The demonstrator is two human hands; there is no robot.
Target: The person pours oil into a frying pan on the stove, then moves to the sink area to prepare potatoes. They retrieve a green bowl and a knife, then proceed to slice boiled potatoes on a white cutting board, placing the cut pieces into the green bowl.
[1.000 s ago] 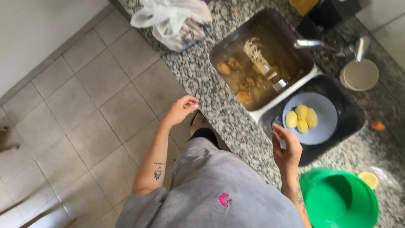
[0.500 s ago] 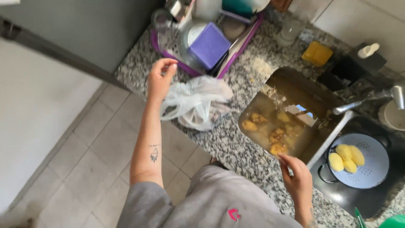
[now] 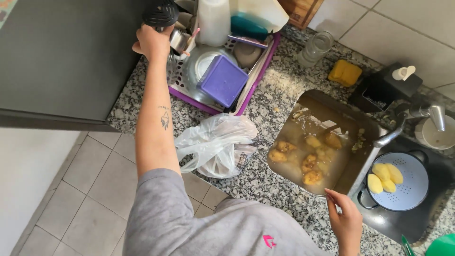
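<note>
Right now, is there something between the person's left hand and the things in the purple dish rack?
Nothing visible stands between them. The left hand is already at the corner of the purple plastic dish rack, touching the round black strainer-like utensil beside the metal cups.

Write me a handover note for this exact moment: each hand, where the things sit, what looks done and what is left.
Left hand: raised to the purple dish rack, its grip closed on a black round-topped utensil.
Right hand: open, empty, at the edge of the steel sink.
Done: three peeled yellow potatoes lie in the pale blue colander.
Left: several unpeeled brown potatoes soak in the sink's murky water. A clear plastic bag lies on the granite counter.
</note>
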